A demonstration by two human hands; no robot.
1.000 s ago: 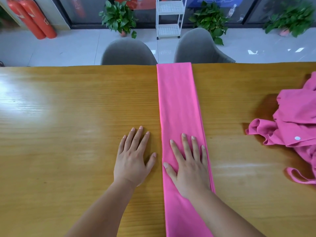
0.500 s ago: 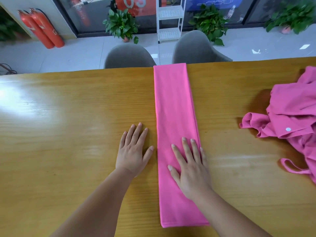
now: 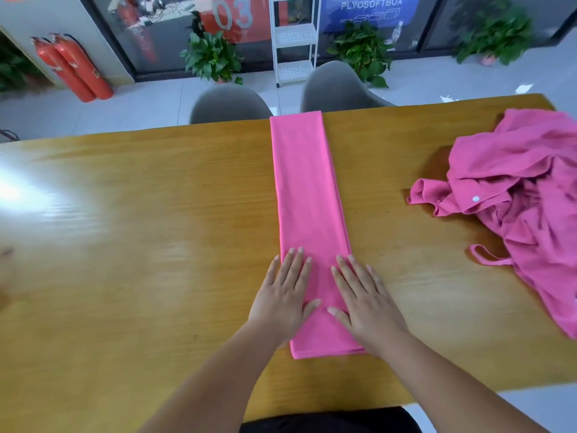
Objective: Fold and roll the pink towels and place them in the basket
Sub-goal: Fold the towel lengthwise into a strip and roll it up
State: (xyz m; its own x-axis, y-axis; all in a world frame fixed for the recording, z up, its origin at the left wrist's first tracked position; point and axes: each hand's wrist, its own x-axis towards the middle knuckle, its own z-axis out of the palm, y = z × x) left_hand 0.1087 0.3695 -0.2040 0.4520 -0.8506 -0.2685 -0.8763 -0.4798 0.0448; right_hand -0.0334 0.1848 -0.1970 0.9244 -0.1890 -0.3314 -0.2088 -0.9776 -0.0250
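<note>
A pink towel (image 3: 307, 198), folded into a long narrow strip, lies down the middle of the wooden table (image 3: 140, 245) from the far edge toward me. My left hand (image 3: 284, 298) rests flat on the strip's left side near its near end, fingers straight. Beside it, my right hand (image 3: 363, 300) presses flat on the strip's right side, its outer fingers reaching past the towel's edge onto the wood. The strip's near end shows just below both palms. No basket is in view.
A crumpled heap of pink towels (image 3: 527, 195) lies at the table's right end. Two grey chairs (image 3: 229, 103) stand behind the far edge. On the floor beyond are a white shelf rack (image 3: 295, 42), potted plants and red fire extinguishers (image 3: 73, 68).
My left hand has moved right from the bare wood onto the towel. The head camera has pulled back, so the strip's near end and the table's front edge now show.
</note>
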